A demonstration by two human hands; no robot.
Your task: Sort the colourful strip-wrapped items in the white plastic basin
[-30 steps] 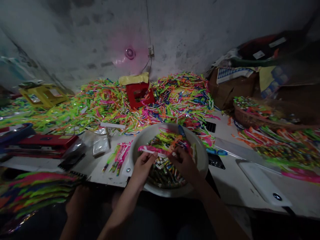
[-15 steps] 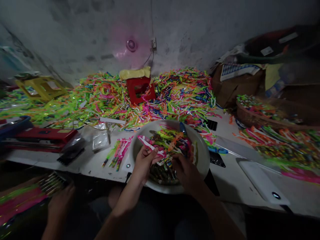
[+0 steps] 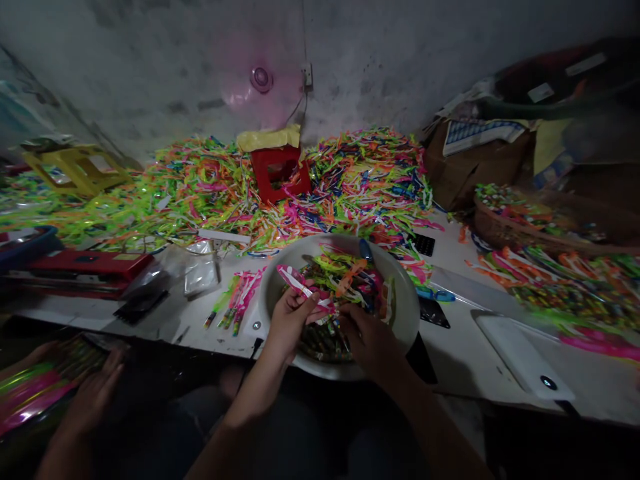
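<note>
Pink-and-white piece (image 3: 296, 280) pinched between thumb and fingers of left hand (image 3: 287, 320), sticking out beyond fingertips, above left part of grey basin (image 3: 411, 320). Basin holds jumbled bright strips (image 3: 350, 272) and dark patterned sticks (image 3: 320, 339). Right hand (image 3: 370, 337) over basin, fingers curled, just beside piece's near end; cannot tell whether it grips anything. Brown basket (image 3: 507, 228) at right of desk (image 3: 463, 357) holds mixed colourful pieces (image 3: 520, 208).

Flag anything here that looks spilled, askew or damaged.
Nothing looks clearly damaged. The loose colourful pieces look spilled, heaped untidily over the table and around the red stand. A blue piece lies outside the basin, on its right. Both may be normal here.
</note>
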